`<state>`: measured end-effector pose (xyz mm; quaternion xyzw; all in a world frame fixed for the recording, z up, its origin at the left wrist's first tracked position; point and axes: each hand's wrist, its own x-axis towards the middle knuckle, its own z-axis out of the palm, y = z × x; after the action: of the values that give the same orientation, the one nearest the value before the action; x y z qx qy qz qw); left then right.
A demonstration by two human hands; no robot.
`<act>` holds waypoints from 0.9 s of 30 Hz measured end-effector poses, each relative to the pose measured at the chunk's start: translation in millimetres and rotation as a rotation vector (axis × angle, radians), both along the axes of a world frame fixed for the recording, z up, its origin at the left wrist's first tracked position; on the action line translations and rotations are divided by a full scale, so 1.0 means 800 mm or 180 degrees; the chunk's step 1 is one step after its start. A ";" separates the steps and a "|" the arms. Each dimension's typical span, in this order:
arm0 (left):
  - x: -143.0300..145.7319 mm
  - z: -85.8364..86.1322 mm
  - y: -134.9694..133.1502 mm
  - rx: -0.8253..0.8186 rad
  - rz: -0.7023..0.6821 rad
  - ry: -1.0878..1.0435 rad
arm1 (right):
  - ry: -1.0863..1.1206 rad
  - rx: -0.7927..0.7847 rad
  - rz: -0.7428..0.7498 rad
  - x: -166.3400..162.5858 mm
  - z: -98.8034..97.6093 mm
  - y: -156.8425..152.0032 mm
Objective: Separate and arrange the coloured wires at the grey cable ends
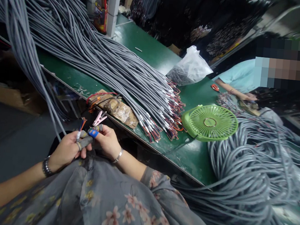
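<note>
My left hand [68,147] is closed around the end of a grey cable [60,131], close to my lap. A white band [78,135] sits on that cable end, and thin coloured wires [83,123] stick up past it. Facing it, my right hand [109,143] is closed in a pinch, with blue tape [93,133] round the thumb and wrapping on a finger. What lies between its fingertips is too small to make out. A pink clip [100,118] shows just above the right fingers; I cannot tell whether they hold it. Wrapping also covers some left fingers.
Many grey cables [112,66] with bared coloured ends lie across the green table [156,49]. A taped cardboard piece [117,108] is at the near edge. Beyond are a green fan [209,122], a plastic bag [190,68], coiled cables [243,164] and a co-worker's arm [233,90].
</note>
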<state>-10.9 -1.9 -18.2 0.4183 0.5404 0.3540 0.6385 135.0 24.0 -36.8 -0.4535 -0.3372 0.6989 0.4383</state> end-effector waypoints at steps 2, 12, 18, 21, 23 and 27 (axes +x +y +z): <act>0.001 -0.003 0.000 -0.0002 0.0156 -0.0087 | -0.0011 -0.0095 -0.0088 -0.003 0.000 -0.001; 0.010 0.002 -0.002 -0.0099 0.0849 -0.0412 | 0.0279 -0.0298 -0.0074 -0.014 -0.011 -0.004; 0.009 0.004 -0.002 -0.0115 0.0923 -0.0492 | 0.0111 -0.0183 -0.0116 -0.010 -0.008 -0.005; 0.009 0.005 -0.002 -0.0106 0.0924 -0.0507 | 0.0032 -0.0158 -0.0161 -0.009 -0.006 -0.006; 0.009 0.005 -0.002 -0.0092 0.0925 -0.0512 | 0.0015 -0.0143 -0.0171 -0.009 -0.006 -0.006; 0.009 0.005 -0.002 -0.0053 0.0918 -0.0505 | 0.0012 -0.0161 -0.0185 -0.009 -0.005 -0.007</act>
<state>-3.6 -3.7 -14.3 0.3018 0.5456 0.4695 0.6251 128.0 18.3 -41.1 -0.4727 -0.3054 0.6950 0.4474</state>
